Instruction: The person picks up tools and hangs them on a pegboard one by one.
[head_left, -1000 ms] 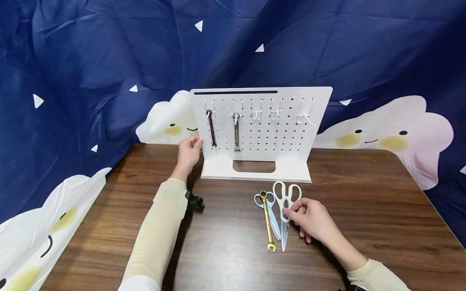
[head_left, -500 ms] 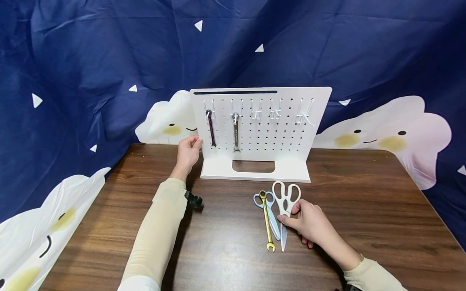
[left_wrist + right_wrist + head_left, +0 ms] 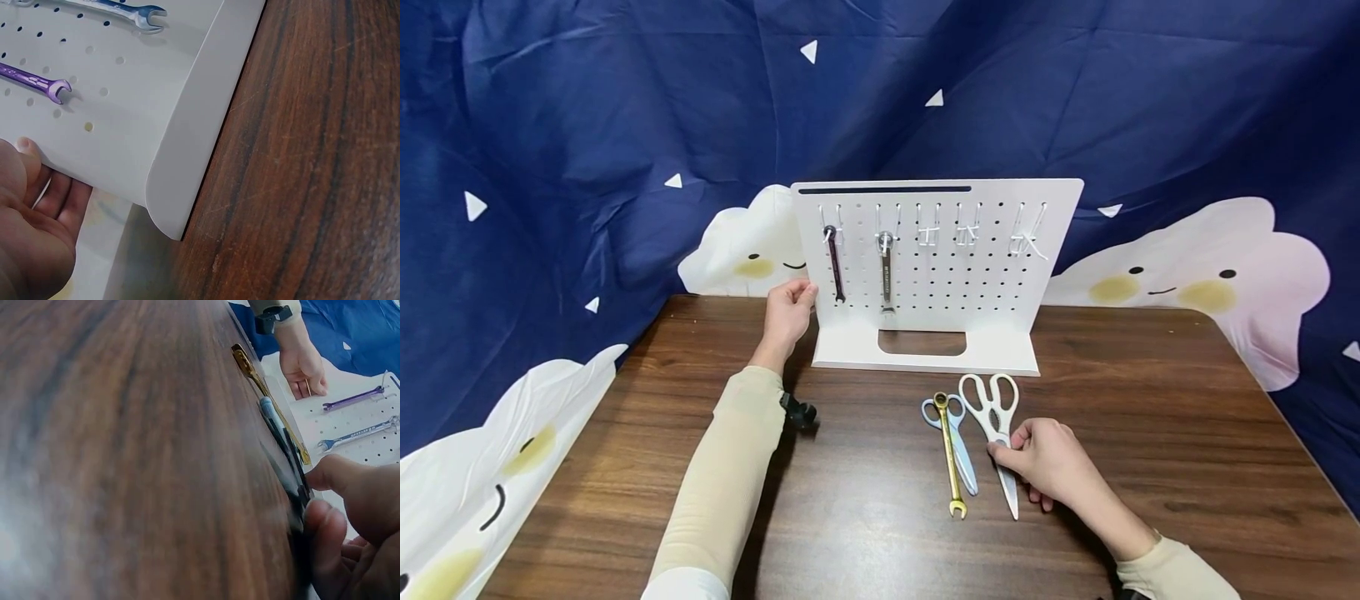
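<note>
With thumb and fingers, my left hand pinches the left edge of a white pegboard; the left wrist view shows the thumb on its face. My right hand pinches white-handled scissors where the blades meet the handles, blades toward me. In the head view, a gold combination wrench lies across light blue scissors just left of them. A purple wrench and a silver wrench hang from hooks on the board's left half.
White wire hooks without tools project from the board's middle, and another hook sits at its right. The board's base stands on a brown wooden table. Behind hangs a blue cloth with clouds.
My right hand has shifted from the handles down to the top of the blades. The white scissors' tip has swung right, away from the blue scissors. The left hand stays put.
</note>
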The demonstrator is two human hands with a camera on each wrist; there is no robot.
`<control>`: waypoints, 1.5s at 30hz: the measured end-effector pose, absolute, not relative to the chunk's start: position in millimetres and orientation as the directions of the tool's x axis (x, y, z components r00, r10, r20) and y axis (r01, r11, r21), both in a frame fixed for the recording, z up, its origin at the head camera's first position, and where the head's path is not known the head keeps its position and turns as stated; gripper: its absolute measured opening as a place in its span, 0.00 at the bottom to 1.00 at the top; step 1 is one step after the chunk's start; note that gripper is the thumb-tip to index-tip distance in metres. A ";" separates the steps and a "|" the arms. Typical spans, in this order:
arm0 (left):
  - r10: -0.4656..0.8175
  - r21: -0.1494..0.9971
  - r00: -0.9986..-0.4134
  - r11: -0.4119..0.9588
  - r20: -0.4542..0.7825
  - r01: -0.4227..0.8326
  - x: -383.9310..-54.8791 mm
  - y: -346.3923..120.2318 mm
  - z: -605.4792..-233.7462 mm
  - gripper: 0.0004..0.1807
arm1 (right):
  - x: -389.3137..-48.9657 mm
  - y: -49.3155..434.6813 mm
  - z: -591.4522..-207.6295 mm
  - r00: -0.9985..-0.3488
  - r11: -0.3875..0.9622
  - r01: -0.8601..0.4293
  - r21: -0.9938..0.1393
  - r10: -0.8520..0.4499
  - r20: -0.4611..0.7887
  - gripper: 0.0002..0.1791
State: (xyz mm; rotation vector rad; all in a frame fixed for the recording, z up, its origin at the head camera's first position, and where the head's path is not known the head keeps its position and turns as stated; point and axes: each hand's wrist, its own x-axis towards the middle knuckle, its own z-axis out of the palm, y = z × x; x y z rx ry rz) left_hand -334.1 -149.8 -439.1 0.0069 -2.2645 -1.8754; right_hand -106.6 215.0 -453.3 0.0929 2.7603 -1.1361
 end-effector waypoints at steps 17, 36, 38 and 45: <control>-0.132 0.970 -0.977 0.202 0.166 0.137 -333.2 -149.2 -439.1 0.13 | -111.7 235.5 -448.4 -0.939 0.362 0.226 -0.904 -0.165 -0.301 0.19; -0.130 0.971 -0.979 0.202 0.159 0.131 -334.9 -150.4 -440.4 0.14 | -120.6 215.6 -426.1 -0.988 0.235 0.091 -0.968 -0.098 -0.117 0.17; -0.130 0.971 -0.978 0.201 0.161 0.133 -335.1 -150.3 -440.1 0.14 | -123.0 212.1 -424.4 -0.991 0.233 0.061 -0.971 -0.102 -0.087 0.17; -0.127 0.971 -0.980 0.200 0.154 0.127 -335.5 -150.5 -439.9 0.13 | -133.5 202.8 -420.6 -0.995 0.212 -0.026 -0.977 -0.095 0.006 0.16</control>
